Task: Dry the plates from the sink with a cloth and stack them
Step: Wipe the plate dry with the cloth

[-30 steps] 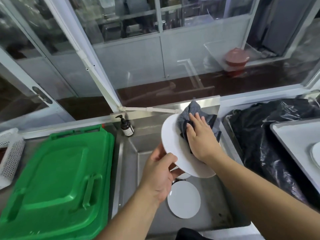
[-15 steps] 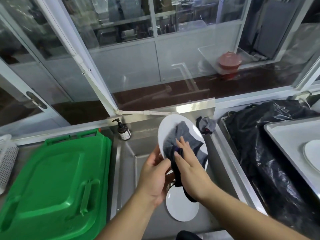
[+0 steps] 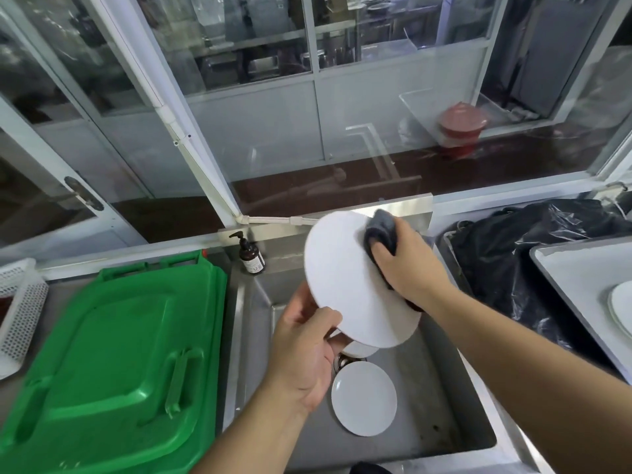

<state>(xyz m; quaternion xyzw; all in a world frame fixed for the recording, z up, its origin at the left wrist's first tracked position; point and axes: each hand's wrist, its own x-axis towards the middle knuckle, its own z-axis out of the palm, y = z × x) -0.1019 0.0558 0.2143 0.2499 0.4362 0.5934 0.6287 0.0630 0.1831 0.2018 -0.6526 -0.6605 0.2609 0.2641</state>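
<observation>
Two hands at work over the sink (image 3: 444, 422), both occupied. Nearest, at 6 o'clock in the basin, one small white plate (image 3: 364, 398) lies flat on the steel floor just below the drain; a second plate's edge (image 3: 359, 350) shows above it, mostly hidden under the held one. Left hand (image 3: 304, 350), at about 7 o'clock of the raised plate, pinches that plate's lower rim, thumb on the near face, fingers curled behind; forearm enters from 6 o'clock. Raised white plate (image 3: 352, 285) is tilted, near face toward the camera, held over the basin. Right hand (image 3: 407, 265), at 2 o'clock of the plate, grips a bunched dark grey cloth (image 3: 381, 230), fingers wrapped round it and round the plate's upper right rim, cloth pressed to the edge; forearm comes in from 4 o'clock. Judgement: step in hand is drying this plate. To do it well, keep the left pinch firm and low, sweep the cloth round the rim and across both faces, turn the plate between strokes, keep it over the basin in case of a slip. At 9 o'clock, green bin lid (image 3: 113, 364) on the counter; soap bottle (image 3: 251, 254) at 11 o'clock on the sink's back ledge. At 3 o'clock, grey tray (image 3: 574, 275) bears a white plate (image 3: 620, 309), likely the stack, well apart; black bag (image 3: 513, 254) between.
</observation>
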